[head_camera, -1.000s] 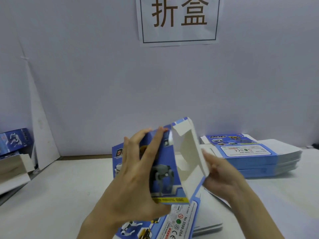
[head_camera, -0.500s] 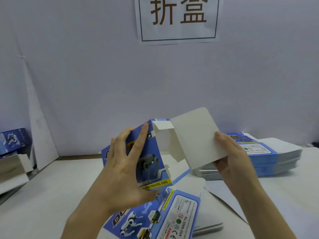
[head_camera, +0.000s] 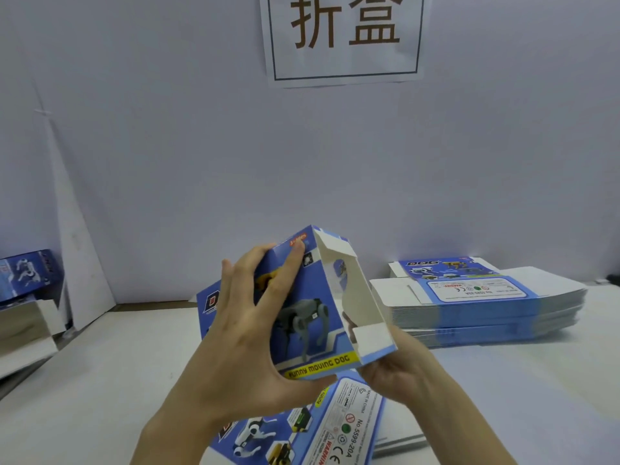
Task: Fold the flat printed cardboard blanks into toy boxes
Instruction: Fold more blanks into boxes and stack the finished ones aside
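Pale wall (head_camera: 167, 162) behind, white table (head_camera: 100, 380) w/ thick stack of flat blanks (head_camera: 486, 313) at right. Above table centre you hold the half-formed toy box (head_camera: 312, 313): glossy blue card, grey robot-dog print, plain white inside. L hand (head_camera: 248, 347) grips its front, fingers spread; R hand (head_camera: 396, 370) clasps its lower corner.

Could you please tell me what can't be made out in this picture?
Head view:
Right hand: fingers hidden behind the box.
Flat blank below: cut off by the bottom edge.
Labels on the stack of blanks: too small to read.
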{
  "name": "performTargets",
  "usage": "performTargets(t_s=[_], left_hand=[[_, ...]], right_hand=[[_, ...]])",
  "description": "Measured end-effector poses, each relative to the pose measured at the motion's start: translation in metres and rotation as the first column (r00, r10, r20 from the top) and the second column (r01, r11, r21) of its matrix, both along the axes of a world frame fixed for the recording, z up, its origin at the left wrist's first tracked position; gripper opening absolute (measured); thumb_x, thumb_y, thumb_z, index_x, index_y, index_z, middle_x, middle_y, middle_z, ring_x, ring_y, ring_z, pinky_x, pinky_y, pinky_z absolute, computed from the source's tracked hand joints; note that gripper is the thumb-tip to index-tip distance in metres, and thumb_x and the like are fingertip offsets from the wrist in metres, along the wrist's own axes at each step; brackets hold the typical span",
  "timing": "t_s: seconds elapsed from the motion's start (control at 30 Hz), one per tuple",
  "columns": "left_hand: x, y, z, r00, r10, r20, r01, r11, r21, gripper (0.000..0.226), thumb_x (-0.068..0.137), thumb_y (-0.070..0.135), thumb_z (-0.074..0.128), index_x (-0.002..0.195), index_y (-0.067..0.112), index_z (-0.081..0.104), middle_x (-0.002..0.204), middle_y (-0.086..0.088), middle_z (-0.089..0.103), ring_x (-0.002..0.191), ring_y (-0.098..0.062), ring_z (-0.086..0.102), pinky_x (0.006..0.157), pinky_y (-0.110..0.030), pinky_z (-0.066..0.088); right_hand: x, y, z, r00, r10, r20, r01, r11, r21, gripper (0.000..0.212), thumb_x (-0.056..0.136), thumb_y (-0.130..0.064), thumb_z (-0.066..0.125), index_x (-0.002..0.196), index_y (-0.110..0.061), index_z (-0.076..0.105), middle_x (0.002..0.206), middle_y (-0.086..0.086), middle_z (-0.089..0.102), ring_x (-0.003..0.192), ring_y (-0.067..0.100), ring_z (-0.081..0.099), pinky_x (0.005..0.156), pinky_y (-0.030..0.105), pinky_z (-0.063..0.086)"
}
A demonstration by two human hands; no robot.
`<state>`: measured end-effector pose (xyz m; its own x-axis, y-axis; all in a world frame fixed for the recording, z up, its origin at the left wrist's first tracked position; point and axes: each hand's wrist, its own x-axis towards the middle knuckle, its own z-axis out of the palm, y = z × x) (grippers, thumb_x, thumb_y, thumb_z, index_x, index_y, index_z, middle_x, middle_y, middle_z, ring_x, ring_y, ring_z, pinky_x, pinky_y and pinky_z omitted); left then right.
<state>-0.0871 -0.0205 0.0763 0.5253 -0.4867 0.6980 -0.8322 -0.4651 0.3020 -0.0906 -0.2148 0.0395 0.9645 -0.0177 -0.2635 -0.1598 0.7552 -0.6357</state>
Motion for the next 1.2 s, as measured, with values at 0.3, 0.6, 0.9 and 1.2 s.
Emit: performTargets(t_s=[0.3,0.6,0.9,1.2], left_hand=[[0.008,0.011,0.003,0.996,0.082,-0.036,-0.083,0.997,-0.001,0.118,0.054,0.074,0.068,0.148,0.050,0.001,0.146,0.010,0.020,0.136,-0.018,0.028,0.108,-0.062,0.032],[0.009,-0.005,-0.005,0.966,0.217,0.143,-0.236,0.963,0.128,0.112,0.057,0.073,0.065,0.150,0.030,0.021,0.142,-0.010,0.033,0.133,-0.026,0.031,0.114,-0.057,0.008],[0.008,-0.002,-0.006,0.991,0.118,0.069,-0.118,0.993,-0.011,0.116,0.055,0.071,0.072,0.150,0.036,0.016,0.142,0.005,0.022,0.131,-0.021,0.033,0.098,-0.065,0.041],[0.007,-0.006,-0.007,0.996,0.066,0.055,-0.064,0.997,-0.033,0.113,0.054,0.059,0.070,0.149,0.033,0.017,0.142,0.002,0.025,0.131,0.001,0.025,0.097,-0.069,0.038]], right_hand=[[-0.009,-0.036,0.019,0.812,-0.352,0.465,0.571,0.645,-0.508,0.011,0.088,-0.023,0.066,0.094,-0.026,0.074,0.079,-0.004,0.074,0.066,0.004,0.067,0.050,0.021,0.053],[-0.011,-0.026,0.020,0.558,-0.385,0.735,0.828,0.316,-0.463,0.020,0.088,-0.020,0.065,0.101,-0.033,0.070,0.092,-0.022,0.073,0.079,-0.008,0.063,0.072,0.011,0.050],[-0.020,-0.021,0.036,0.870,-0.140,0.472,0.149,0.989,0.019,0.025,0.076,-0.038,0.059,0.090,-0.024,0.074,0.091,0.005,0.072,0.075,0.019,0.071,0.059,0.032,0.056],[-0.023,-0.027,0.038,0.880,-0.003,0.475,0.049,0.995,-0.084,0.024,0.077,-0.034,0.058,0.083,-0.022,0.078,0.089,0.005,0.074,0.080,0.023,0.071,0.063,0.037,0.057]])
